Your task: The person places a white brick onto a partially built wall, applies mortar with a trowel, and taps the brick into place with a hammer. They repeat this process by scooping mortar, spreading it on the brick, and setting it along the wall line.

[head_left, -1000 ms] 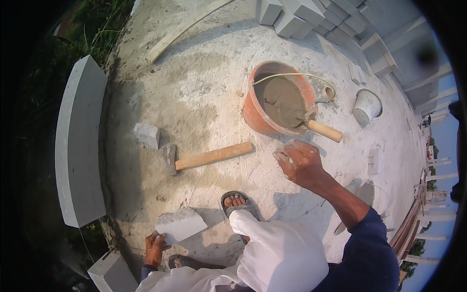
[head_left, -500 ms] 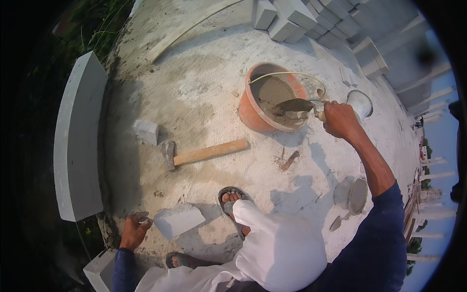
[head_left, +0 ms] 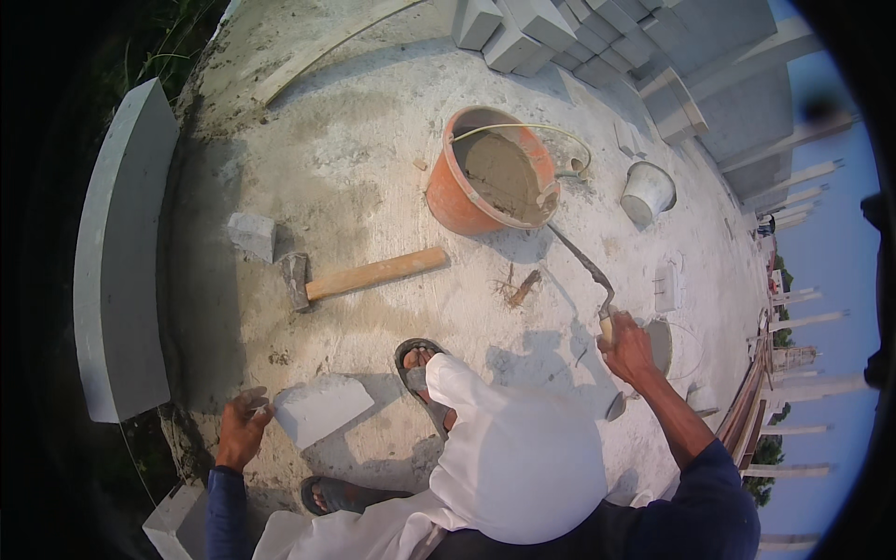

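Observation:
My right hand [head_left: 627, 348] is closed round the wooden handle of a trowel [head_left: 581, 254], whose narrow dark blade points up and left, seen nearly edge-on below the bucket. The orange bucket [head_left: 457, 205] contains grey mortar [head_left: 499, 173] and has a pale handle over its rim. On the left, my left hand [head_left: 245, 429] hangs with loosely bent, parted fingers and no clear object in them. Just right of it lies a broken piece of pale block [head_left: 322, 409]. A hammer [head_left: 373, 273] with a wooden handle rests on the floor between the hands and the bucket.
A long grey block [head_left: 126, 261] stands along the slab edge at left, with dark greenery beyond. A small block chunk [head_left: 252, 235] lies near the hammer. Stacked blocks [head_left: 532, 37] fill the back. A whitish pail [head_left: 648, 193] stands right of the bucket. My sandalled foot [head_left: 420, 373] is close by.
My right hand has drawn the trowel out of the bucket and down towards me, turning its blade edge-on. The view has shifted slightly; my left hand stays beside the broken block.

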The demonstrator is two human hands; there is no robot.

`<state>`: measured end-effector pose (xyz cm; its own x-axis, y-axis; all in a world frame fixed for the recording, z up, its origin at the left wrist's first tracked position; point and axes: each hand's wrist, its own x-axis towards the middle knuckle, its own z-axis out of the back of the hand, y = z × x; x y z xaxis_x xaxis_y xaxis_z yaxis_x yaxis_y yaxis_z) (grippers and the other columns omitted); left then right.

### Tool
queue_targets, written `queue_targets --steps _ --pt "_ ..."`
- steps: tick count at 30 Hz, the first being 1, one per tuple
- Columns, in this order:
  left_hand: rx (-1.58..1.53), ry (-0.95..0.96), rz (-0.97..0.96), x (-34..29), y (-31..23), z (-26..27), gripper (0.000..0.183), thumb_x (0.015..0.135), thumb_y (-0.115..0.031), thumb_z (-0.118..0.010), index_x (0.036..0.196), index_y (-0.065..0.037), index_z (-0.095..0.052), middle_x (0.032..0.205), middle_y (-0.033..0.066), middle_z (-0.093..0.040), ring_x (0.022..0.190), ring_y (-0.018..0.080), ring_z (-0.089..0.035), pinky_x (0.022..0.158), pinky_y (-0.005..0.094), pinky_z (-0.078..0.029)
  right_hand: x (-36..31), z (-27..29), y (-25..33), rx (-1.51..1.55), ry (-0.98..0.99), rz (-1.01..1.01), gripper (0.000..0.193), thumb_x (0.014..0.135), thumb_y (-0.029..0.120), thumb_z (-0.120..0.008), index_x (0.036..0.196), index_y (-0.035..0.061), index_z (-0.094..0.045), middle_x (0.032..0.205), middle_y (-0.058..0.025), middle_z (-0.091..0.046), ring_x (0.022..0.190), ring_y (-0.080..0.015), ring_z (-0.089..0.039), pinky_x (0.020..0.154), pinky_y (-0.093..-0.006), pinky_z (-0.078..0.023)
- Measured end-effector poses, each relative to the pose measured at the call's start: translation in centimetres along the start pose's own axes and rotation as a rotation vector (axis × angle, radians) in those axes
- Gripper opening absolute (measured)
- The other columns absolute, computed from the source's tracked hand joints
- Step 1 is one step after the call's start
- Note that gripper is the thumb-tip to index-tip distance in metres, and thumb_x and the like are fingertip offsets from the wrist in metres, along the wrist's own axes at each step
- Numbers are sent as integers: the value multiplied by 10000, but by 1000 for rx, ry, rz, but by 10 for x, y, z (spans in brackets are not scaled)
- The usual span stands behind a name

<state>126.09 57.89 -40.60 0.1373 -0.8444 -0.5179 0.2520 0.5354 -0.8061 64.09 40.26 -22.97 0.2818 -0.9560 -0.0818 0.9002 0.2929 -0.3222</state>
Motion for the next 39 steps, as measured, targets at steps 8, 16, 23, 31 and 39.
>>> queue_targets --steps 8,16,23,31,39 --pt "122 -77 -87 -16 -13 0 507 909 -258 -691 1316 38 -635 1212 280 -702 1052 367 -722 941 419 -565 137 -50 43 1674 422 -601 247 1024 326 -479 1062 96 -561 690 -20 -512 531 -140 -521 468 -304 -472" --pt "35 -21 -145 -2 -86 34 510 948 -277 -693 1346 34 -621 1232 259 -704 1106 356 -703 962 433 -560 47 -26 26 1220 441 -613 184 980 233 -572 855 100 -547 660 -7 -526 530 -142 -539 474 -318 -469" --pt "276 152 -423 28 -206 68 544 897 -282 -717 1332 27 -615 1052 235 -713 1002 378 -699 877 478 -542 -9 -16 48 1037 228 -530 209 917 98 -645 749 77 -522 640 -27 -544 509 -152 -560 445 -328 -457" --pt "31 203 -690 9 -274 -38 337 788 -159 -685 1042 61 -666 986 284 -702 971 457 -691 850 521 -549 13 -25 102 1175 275 -622 189 904 69 -653 747 61 -547 663 -28 -571 547 -141 -575 479 -314 -464" --pt "507 73 -865 1 -226 -47 184 771 -132 -695 878 18 -697 880 218 -731 843 394 -732 736 506 -571 24 -55 119 1336 216 -643 170 891 40 -661 745 45 -572 685 -28 -599 584 -129 -589 512 -300 -472"
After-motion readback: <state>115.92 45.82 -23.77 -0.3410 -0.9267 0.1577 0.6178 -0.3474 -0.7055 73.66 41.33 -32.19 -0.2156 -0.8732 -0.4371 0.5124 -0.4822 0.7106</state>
